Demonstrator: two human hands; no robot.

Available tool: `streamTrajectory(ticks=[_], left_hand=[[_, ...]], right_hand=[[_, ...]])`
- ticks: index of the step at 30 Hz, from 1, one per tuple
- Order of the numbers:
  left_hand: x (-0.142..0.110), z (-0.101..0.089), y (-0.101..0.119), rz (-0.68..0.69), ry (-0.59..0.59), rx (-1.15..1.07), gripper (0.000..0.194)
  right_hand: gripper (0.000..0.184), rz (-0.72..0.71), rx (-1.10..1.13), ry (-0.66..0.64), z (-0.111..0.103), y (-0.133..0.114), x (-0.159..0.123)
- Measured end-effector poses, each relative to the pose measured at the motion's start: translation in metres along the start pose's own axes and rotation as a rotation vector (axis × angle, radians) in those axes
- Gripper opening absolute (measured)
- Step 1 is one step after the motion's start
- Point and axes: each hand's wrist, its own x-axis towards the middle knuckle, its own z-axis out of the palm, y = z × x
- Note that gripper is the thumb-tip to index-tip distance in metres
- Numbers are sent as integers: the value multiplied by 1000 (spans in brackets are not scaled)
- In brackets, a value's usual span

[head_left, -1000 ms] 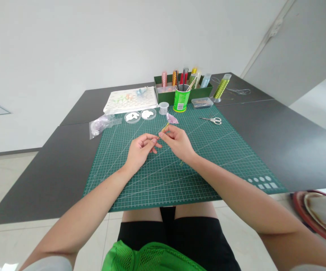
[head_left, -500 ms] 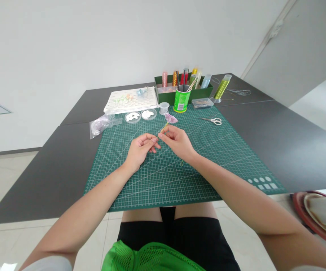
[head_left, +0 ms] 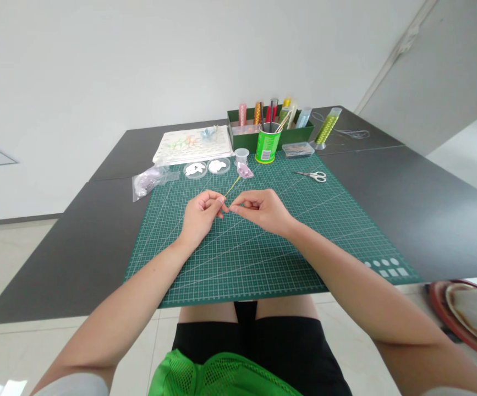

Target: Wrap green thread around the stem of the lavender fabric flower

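Note:
A pale purple artificial flower (head_left: 245,170) on a thin green stem (head_left: 232,187) leans up and to the right above the cutting mat. My left hand (head_left: 200,215) pinches the lower end of this stem between thumb and forefinger. Just to the right, my right hand (head_left: 263,210) is closed in a pinch, its fingertips close to those of my left hand. Whatever lies between the right fingertips is too small to make out. Behind the flower stands a small clear lidded cup (head_left: 241,155).
The green cutting mat (head_left: 238,258) covers the table's middle. Scissors (head_left: 313,176) lie on its right. Farther back are two shallow dishes with white pieces, a green can (head_left: 267,144), a box (head_left: 238,140) of thread spools, a white sheet stack (head_left: 168,153) and a plastic bag (head_left: 147,181).
My right hand has come off the stem below the flower and now pinches beside my left fingertips. The flower has shifted slightly left, and more of its stem shows.

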Motion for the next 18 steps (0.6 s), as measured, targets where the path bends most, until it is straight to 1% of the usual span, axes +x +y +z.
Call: streamTrajectory(ticks=[4,7,9,14,18], left_hand=[[-5,1,2,74,-132,264,17],[-9,4,3,110,-228,429,17],[-10,5,3,115,-272,491,17],[-9,3,7,101,-326,524,12],[-11,2,14,77,-408,428,14]], right_hand=[[23,0,166,-5,-11,-5,2],[22,27,309,42,-23,-7,5],[21,63,398,65,-30,-8,6],[21,114,524,71,-45,-2,8],[24,146,554,36,-48,8,10]])
